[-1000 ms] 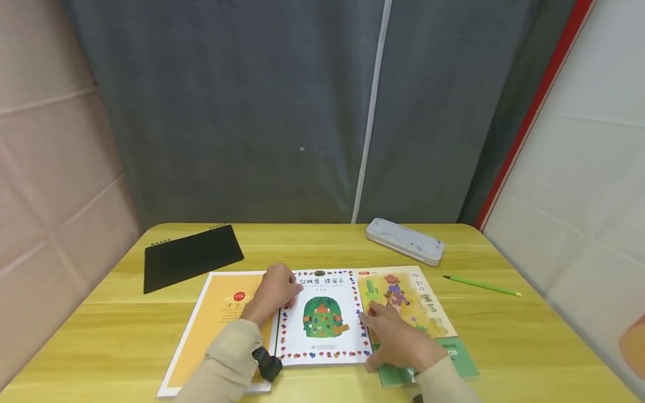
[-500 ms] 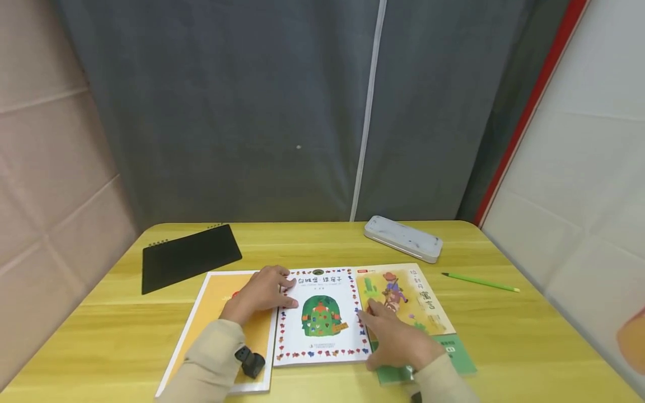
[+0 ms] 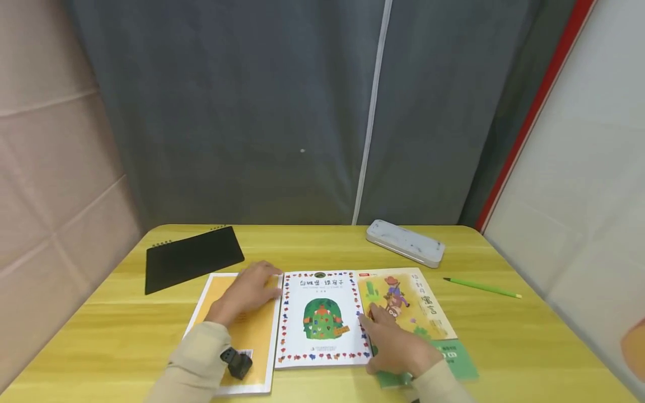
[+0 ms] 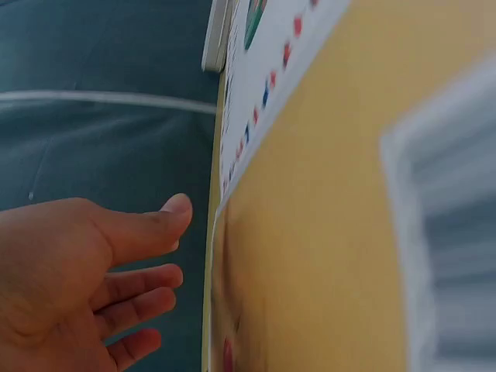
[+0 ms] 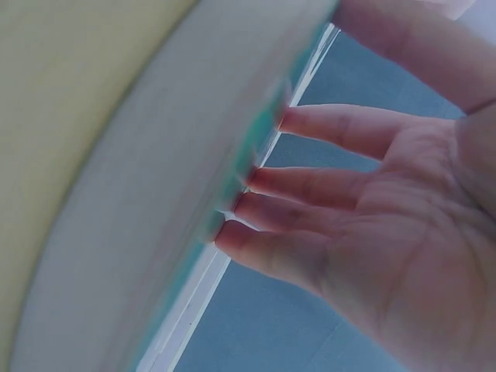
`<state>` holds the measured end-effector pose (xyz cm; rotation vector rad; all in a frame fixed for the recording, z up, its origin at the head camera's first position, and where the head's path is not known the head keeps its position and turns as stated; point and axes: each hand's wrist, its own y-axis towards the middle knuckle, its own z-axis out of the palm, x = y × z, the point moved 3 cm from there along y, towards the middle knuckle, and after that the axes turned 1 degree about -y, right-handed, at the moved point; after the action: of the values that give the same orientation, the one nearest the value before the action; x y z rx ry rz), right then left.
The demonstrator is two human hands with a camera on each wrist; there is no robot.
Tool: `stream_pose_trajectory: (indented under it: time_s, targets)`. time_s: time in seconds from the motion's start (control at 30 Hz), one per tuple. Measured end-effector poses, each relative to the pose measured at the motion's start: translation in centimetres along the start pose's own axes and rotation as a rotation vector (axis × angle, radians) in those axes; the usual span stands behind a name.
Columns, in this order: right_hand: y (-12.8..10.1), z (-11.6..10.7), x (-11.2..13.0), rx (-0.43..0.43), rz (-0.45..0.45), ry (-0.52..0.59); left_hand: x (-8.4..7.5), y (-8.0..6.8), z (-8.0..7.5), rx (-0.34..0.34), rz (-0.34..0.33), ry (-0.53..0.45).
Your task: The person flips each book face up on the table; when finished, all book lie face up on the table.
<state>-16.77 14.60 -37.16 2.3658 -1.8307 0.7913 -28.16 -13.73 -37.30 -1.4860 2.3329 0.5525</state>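
White picture book lies flat at the lower centre of the frame, its left edge against the orange book and its right edge against the cowboy-cover book. Foreshortening makes it look almost square, but its side edges run up the frame, away from the person, and I judge that to be the long axis.

Nearest the bottom, right of centre, is the right hand, the closer of the two to the white cover. Its fingers spread loosely, grasping nothing: the index tip reaches left over the printed border, while the thumb sits beside the lower right corner. From these fingers, the white book lies directly leftward. In the right wrist view, several fingertips appear to touch a green-edged cover.

Slightly farther up, left of centre, the left hand lies over the orange book's upper part. Its fingers are loose and gently bent, with nothing between them; the white book lies right, just past the thumb.

Beyond, a green pencil rests at the right, a black notebook at the left, and a pale case near the table's far edge, before a dark curtain.
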Motion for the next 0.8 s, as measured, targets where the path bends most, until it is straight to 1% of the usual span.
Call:
stream_pose_trajectory:
  time_s: [0.1,0.17,0.23,0.3,0.33,0.4,0.47,0.57,0.7,0.8]
  targets:
    - [0.1,0.1,0.1,-0.006,-0.007,-0.002,2.9,-1.1,-2.5,-0.083,-0.075,0.053]
    - [0.1,0.1,0.1,-0.016,-0.001,-0.002,4.8,-2.1,-4.0,-0.107,-0.145,0.074]
    - [0.1,0.0,0.2,-0.025,0.012,-0.001,6.6,-3.1,-5.1,-0.106,-0.210,0.081]
    - [0.0,-0.1,0.3,-0.033,0.025,0.000,7.9,-4.0,-5.8,-0.088,-0.269,0.079]
    - [-0.1,-0.1,0.4,-0.037,0.023,0.000,8.5,-4.4,-5.9,-0.074,-0.300,0.064]
    - [-0.2,-0.2,1.0,-0.044,0.004,0.005,9.6,-5.0,-5.9,-0.046,-0.330,0.039]
    - [-0.3,-0.2,1.8,-0.046,-0.036,-0.001,10.3,-5.4,-5.8,-0.026,-0.344,0.009]
    - [-0.1,-0.1,3.3,-0.037,-0.108,-0.009,11.0,-5.6,-5.4,-0.013,-0.334,-0.033]
    - [0.4,0.3,5.2,-0.023,-0.163,-0.042,11.1,-5.5,-5.1,-0.001,-0.332,-0.065]
    - [0.9,0.7,6.6,-0.024,-0.202,-0.086,11.2,-5.2,-5.0,-0.001,-0.323,-0.063]
